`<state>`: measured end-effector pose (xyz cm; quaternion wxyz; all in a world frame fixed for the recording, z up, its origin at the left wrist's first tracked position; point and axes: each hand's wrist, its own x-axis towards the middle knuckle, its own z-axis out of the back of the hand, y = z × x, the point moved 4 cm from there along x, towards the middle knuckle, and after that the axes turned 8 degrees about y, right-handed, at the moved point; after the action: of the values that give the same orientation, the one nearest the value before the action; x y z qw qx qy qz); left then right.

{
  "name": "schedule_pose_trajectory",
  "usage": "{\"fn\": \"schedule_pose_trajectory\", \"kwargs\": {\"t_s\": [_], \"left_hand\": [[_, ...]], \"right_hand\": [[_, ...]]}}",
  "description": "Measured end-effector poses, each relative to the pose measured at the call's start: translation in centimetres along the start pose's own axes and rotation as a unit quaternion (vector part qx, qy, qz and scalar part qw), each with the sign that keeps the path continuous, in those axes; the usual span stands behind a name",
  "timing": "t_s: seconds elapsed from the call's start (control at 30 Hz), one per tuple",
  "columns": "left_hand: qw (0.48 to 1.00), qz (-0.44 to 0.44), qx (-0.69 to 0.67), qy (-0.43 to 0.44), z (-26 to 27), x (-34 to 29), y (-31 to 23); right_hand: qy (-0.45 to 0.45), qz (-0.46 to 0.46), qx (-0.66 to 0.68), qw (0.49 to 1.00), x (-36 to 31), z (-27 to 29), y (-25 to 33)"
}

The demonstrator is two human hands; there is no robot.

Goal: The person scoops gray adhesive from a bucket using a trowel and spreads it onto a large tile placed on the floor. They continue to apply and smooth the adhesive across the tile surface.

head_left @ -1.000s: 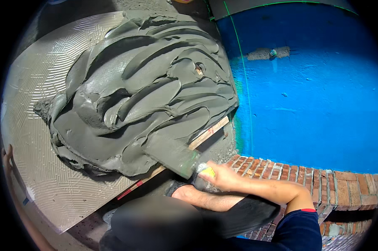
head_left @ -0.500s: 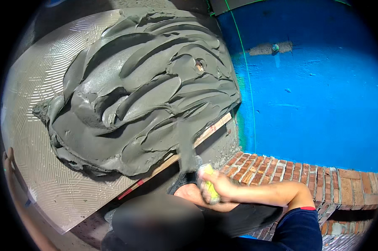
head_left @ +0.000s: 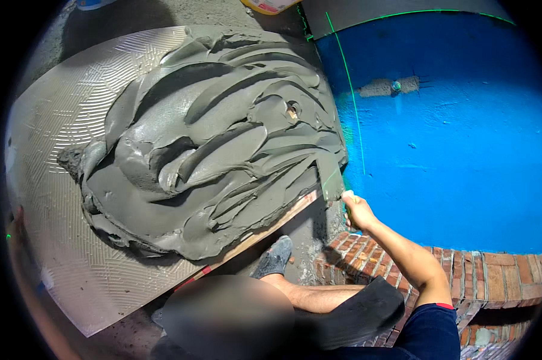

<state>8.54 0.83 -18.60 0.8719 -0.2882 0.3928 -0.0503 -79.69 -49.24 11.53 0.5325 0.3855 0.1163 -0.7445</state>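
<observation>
My right hand (head_left: pixel 359 212) is closed around the yellow-green handle of a flat trowel (head_left: pixel 331 177). Its blade, smeared with grey mortar, lies against the lower right edge of the mortar bed. Thick grey mortar (head_left: pixel 163 144) in wavy ridges covers most of a large tile (head_left: pixel 96 294), and combed grooves show on the tile's left part. A small hole with a reddish spot (head_left: pixel 292 112) opens in the mortar. At the far left my left hand (head_left: pixel 17 227) is beside the tile's edge, dim and cut by the dark rim, so its grip is hidden.
A blue-painted surface (head_left: pixel 457 162) with a patched fitting (head_left: pixel 396 87) lies right, crossed by a green laser line. Below it runs a brick ledge (head_left: pixel 505 270). A wooden strip (head_left: pixel 289 213) lies under the tile's near edge. My shoe (head_left: pixel 275 255) is close by. Bucket (head_left: pixel 268 5) at top.
My right hand has carried the trowel up and right, from above my foot to the mortar's right edge. The view has shifted slightly, bringing buckets in at the top.
</observation>
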Motion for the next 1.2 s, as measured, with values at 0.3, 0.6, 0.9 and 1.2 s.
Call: {"fn": "schedule_pose_trajectory", "kwargs": {"t_s": [0.3,0.6,0.9,1.2], "left_hand": [[0.997,-0.018,0.059,-0.055,2.2,-3.4,-1.7],[0.993,-0.021,0.089,-0.072,1.0,-4.3,-2.6],[0.995,-0.021,0.084,-0.057,0.3,-4.5,-2.7],[0.999,-0.012,0.041,-0.007,0.2,-5.5,-3.2]], "right_hand": [[0.371,0.024,0.139,0.918,-15.2,-23.0,7.2],[0.198,0.237,-0.454,0.836,-11.9,-16.5,8.8],[-0.039,0.307,-0.335,0.890,-4.1,-3.2,5.7],[0.113,0.440,-0.426,0.782,0.4,-8.9,3.4]]}}
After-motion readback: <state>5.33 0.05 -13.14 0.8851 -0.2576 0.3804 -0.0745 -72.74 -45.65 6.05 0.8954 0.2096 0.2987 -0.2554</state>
